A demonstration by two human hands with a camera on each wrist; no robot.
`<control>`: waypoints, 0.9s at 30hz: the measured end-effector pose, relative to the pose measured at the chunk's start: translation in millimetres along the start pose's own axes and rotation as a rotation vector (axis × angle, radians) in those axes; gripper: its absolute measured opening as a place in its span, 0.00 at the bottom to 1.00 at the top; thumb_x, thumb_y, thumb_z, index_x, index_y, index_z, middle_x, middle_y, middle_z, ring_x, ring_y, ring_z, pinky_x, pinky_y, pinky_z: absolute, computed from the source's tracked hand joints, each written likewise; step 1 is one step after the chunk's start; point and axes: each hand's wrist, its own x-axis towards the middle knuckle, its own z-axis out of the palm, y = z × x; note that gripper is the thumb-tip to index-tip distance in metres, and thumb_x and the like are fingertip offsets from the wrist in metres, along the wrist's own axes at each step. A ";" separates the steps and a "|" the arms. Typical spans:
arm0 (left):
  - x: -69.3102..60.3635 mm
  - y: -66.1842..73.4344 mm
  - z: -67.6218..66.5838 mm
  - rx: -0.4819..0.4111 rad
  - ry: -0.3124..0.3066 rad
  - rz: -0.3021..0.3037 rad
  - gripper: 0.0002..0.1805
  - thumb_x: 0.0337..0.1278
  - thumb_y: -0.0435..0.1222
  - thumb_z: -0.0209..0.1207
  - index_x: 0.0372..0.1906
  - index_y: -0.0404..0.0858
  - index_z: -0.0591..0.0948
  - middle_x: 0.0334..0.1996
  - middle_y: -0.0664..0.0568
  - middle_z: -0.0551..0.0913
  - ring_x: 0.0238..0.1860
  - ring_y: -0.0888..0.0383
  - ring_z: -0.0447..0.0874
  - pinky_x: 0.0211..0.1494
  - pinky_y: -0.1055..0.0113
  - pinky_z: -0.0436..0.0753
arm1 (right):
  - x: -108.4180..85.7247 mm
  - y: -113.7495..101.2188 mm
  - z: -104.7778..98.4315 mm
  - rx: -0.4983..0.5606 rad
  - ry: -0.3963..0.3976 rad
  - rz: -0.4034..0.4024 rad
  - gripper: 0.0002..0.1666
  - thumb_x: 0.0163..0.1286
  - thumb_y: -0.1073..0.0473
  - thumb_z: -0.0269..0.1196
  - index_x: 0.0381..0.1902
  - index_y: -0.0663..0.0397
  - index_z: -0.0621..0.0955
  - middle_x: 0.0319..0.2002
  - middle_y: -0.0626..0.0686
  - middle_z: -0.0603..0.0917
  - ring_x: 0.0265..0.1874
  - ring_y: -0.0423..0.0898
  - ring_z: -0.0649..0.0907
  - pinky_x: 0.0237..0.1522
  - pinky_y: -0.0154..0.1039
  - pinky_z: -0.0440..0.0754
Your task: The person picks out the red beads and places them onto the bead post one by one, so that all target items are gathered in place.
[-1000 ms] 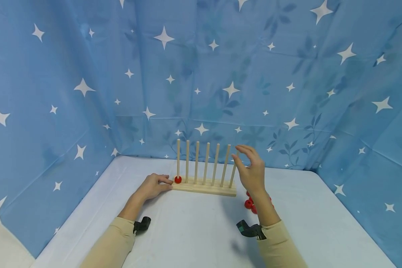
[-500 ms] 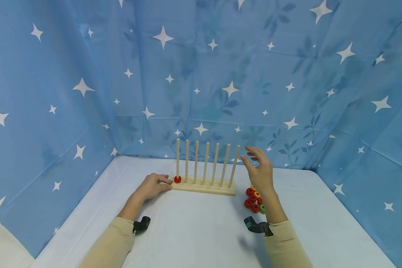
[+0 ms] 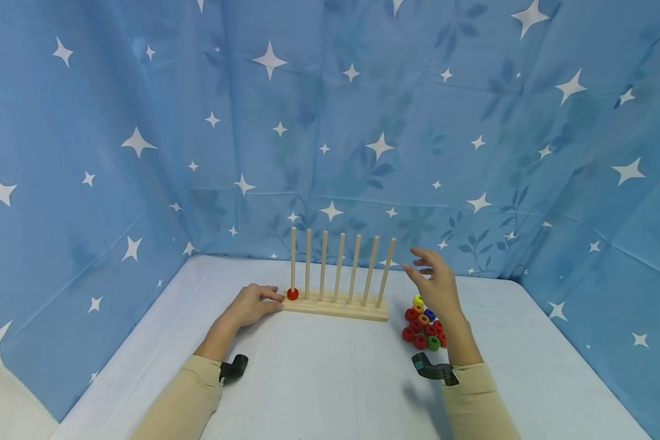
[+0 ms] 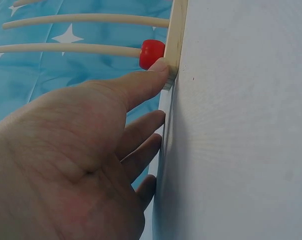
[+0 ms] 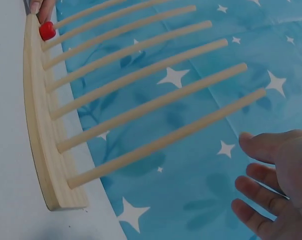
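Note:
A wooden rack with a row of upright pegs (image 3: 338,269) stands on the white table. At the foot of its leftmost peg sits one red bead (image 3: 293,294). My left hand (image 3: 253,305) rests at the rack's left end. In the left wrist view its thumb (image 4: 148,82) touches the base beside the red bead, while the other fingers extend loosely past the end. My right hand (image 3: 439,286) hovers to the right of the rightmost peg (image 5: 165,140), apart from it, with loosely bent fingers and nothing between them.
On the table right of the rack lies a cluster of beads (image 3: 420,342) in red, orange, yellow, blue and green, partly hidden behind my right forearm. A blue curtain with white stars (image 3: 379,146) surrounds the table at the back and sides.
My right hand has moved right and slightly down, away from the rightmost peg, uncovering more of the bead cluster. The left hand and the rack have stayed in place.

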 end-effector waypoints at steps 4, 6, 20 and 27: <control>0.1 1.0 -0.1 0.001 0.001 -0.006 0.11 0.62 0.39 0.72 0.48 0.45 0.93 0.67 0.40 0.81 0.75 0.34 0.69 0.78 0.37 0.63 | -1.2 6.7 -5.5 -0.002 -0.044 0.012 0.26 0.76 0.56 0.66 0.68 0.57 0.79 0.65 0.61 0.80 0.58 0.61 0.83 0.59 0.61 0.83; 0.0 1.5 -0.4 -0.001 0.002 -0.007 0.11 0.62 0.39 0.72 0.48 0.45 0.93 0.67 0.39 0.81 0.75 0.34 0.69 0.78 0.37 0.63 | -1.4 9.4 -8.0 -0.005 -0.069 0.017 0.25 0.76 0.56 0.67 0.67 0.57 0.79 0.64 0.62 0.80 0.57 0.62 0.83 0.59 0.62 0.83; 0.0 1.6 0.3 0.001 0.001 -0.003 0.11 0.62 0.39 0.72 0.48 0.44 0.93 0.67 0.39 0.81 0.75 0.34 0.69 0.78 0.37 0.64 | -5.8 24.7 -13.0 -0.099 -0.270 0.089 0.25 0.74 0.59 0.68 0.66 0.60 0.80 0.64 0.64 0.81 0.58 0.62 0.83 0.59 0.60 0.84; -0.9 1.9 0.1 0.003 -0.002 -0.006 0.11 0.62 0.39 0.72 0.49 0.43 0.93 0.67 0.38 0.80 0.75 0.33 0.69 0.78 0.37 0.64 | -8.7 32.3 -12.6 -0.121 -0.354 0.116 0.22 0.73 0.61 0.68 0.62 0.59 0.83 0.61 0.62 0.84 0.56 0.60 0.85 0.55 0.58 0.85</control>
